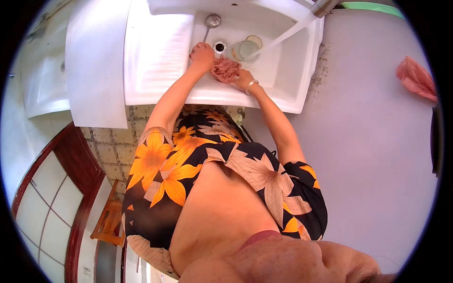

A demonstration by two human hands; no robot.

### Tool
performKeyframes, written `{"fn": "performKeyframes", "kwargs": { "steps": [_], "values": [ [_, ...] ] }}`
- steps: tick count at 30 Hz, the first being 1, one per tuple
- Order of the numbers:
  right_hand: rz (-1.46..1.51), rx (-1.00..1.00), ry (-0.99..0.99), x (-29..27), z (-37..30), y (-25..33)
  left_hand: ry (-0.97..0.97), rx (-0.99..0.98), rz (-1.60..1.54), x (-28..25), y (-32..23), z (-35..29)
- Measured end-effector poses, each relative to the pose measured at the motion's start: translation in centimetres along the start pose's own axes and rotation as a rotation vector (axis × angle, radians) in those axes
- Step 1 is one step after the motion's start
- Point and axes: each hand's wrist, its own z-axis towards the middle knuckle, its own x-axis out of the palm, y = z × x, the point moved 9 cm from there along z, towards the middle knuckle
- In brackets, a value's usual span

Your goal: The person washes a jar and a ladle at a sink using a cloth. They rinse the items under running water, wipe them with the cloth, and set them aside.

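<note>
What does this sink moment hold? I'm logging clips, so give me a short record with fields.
setting: white sink against a wall
left hand: gripping a metal ladle by its handle
right hand: pressing on a pink cloth in the basin
water: stream running from the tap into a glass
wall: another pink cloth hanging

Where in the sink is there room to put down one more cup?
The flat white drainboard, left of the basin, looks bare. The basin's right part is free too, though the water stream crosses above it. The middle is crowded: the left hand and right hand hold a pink cloth beside the drain, glass and ladle.
</note>
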Motion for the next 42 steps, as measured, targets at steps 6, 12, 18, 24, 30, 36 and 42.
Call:
{"fn": "performKeyframes", "kwargs": {
  "steps": [6, 12, 18, 24, 30, 36, 42],
  "values": [
    [0.312, -0.061, -0.693, -7.4, -1.9, -9.3, -0.259, 0.591, -0.845, -4.6, -10.7, -0.9],
    [1.016, -0.419, -0.572, -5.1, 5.9, -12.4, -0.218, 0.552, -0.999, -3.4, -16.0, 0.7],
    [0.410, -0.640, -0.827, -11.1, 1.7, -9.8, -0.149, 0.467, -1.077, -4.0, -17.6, 4.0],
    [0.837, -0.202, -0.538, -12.9, -0.5, -16.1, 0.317, 0.075, -1.311, 2.2, -15.7, 6.6],
    [0.874, -0.047, -0.382, -13.4, -3.8, -19.3, 0.351, -0.205, -0.977, 8.3, -11.1, 6.0],
    [0.766, 0.128, -0.007, -12.8, -6.6, -20.1, 0.271, -0.183, -0.871, 10.2, -9.7, 6.7],
    [0.883, 0.263, 0.131, -13.7, -9.2, -18.5, 0.365, -0.180, -0.929, 11.9, -10.5, 6.5]
  ]
}}
